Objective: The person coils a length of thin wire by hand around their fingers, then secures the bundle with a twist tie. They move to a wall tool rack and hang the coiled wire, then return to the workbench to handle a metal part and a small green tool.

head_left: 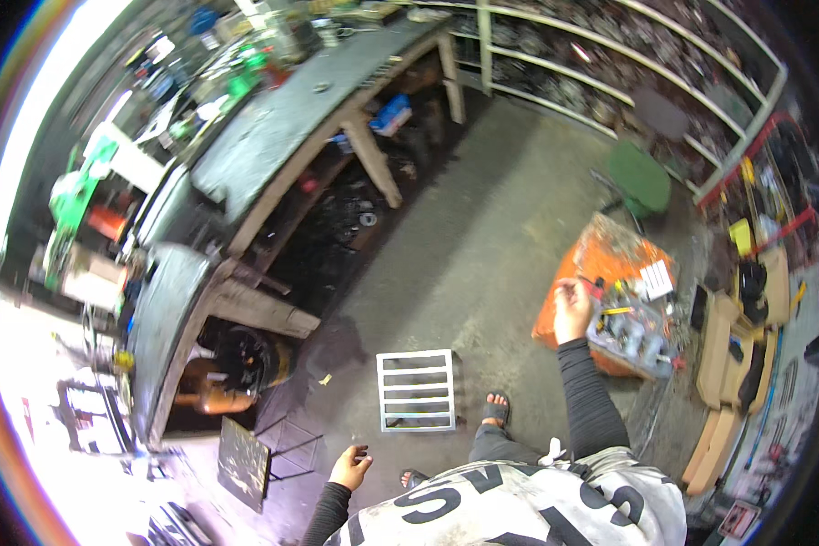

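Note:
My right hand [571, 311] reaches forward over the left edge of an orange, worn worktable [555, 314], its fingers curled in. A small red thing [595, 287] shows right beside these fingers; whether I grip it or it lies on the tabletop is unclear. Grey metal parts [635, 333] and a yellow-handled tool [617, 310] lie to the right of my wrist. Low at my left side hangs my left hand [349, 467], holding nothing, its thumb and fingers apart. Between my hands, on the floor, rests a pale slatted metal frame [416, 391].
A long dark-topped workbench [278, 118] runs along the left. Near me stands a small folding stool [246, 462]. A green chair [639, 177] is behind the orange table, with racks of parts [601, 77] beyond. Tan panels [726, 355] lean at the right.

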`<action>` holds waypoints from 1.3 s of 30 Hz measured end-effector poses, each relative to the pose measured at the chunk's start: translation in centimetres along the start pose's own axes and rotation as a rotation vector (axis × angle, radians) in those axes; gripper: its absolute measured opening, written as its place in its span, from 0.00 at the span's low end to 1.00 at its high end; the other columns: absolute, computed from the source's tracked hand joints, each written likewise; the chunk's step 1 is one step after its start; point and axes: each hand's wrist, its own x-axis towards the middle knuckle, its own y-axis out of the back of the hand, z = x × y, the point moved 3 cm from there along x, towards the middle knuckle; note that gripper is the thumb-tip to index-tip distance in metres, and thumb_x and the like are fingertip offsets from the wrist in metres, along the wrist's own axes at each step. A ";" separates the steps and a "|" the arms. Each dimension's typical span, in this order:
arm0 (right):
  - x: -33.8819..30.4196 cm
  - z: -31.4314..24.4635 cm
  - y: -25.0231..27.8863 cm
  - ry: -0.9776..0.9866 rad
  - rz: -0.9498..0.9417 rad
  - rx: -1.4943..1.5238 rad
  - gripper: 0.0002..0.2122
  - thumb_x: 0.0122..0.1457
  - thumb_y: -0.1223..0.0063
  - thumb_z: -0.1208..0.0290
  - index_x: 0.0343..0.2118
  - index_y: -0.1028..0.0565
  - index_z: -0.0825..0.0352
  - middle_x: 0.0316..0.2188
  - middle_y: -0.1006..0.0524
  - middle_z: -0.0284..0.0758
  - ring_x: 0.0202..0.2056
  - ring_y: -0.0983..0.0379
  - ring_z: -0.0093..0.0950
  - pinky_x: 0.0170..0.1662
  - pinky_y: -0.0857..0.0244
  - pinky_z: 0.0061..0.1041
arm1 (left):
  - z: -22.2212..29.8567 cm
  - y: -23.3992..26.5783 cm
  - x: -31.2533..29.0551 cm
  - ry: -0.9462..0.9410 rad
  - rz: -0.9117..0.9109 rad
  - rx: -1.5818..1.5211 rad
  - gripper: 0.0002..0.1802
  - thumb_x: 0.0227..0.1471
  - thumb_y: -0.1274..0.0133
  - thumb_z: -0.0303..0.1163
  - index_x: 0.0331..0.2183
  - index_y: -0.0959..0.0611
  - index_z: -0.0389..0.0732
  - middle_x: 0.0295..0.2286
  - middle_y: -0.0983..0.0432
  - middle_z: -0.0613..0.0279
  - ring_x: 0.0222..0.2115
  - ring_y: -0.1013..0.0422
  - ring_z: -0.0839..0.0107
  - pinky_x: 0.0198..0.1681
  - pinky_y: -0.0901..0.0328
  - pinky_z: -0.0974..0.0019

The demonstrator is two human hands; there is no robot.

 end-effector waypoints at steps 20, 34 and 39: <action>-78.9 -10.6 -44.9 1.088 -2.742 -0.538 0.18 0.54 0.47 0.59 0.44 0.30 0.62 0.37 0.27 0.42 0.40 0.29 0.39 0.42 0.34 0.34 | -40.1 -1.6 -34.2 0.453 1.014 -0.882 0.21 0.51 0.47 0.33 0.45 0.27 0.33 0.38 0.24 0.53 0.36 0.27 0.68 0.40 0.33 0.66; -99.8 -7.5 -66.6 0.878 -2.769 -0.596 0.17 0.53 0.45 0.63 0.44 0.28 0.66 0.33 0.23 0.42 0.36 0.25 0.35 0.40 0.32 0.31 | -58.5 18.9 -38.8 0.622 0.895 -0.765 0.23 0.49 0.45 0.37 0.45 0.26 0.33 0.40 0.25 0.47 0.42 0.28 0.58 0.47 0.35 0.61; -104.7 -5.6 -74.9 0.452 -2.627 -0.577 0.17 0.53 0.45 0.64 0.44 0.28 0.65 0.31 0.22 0.39 0.34 0.25 0.31 0.40 0.33 0.28 | -68.4 29.5 -38.6 0.539 0.784 -0.575 0.22 0.46 0.43 0.42 0.38 0.21 0.34 0.35 0.24 0.46 0.38 0.27 0.57 0.44 0.34 0.61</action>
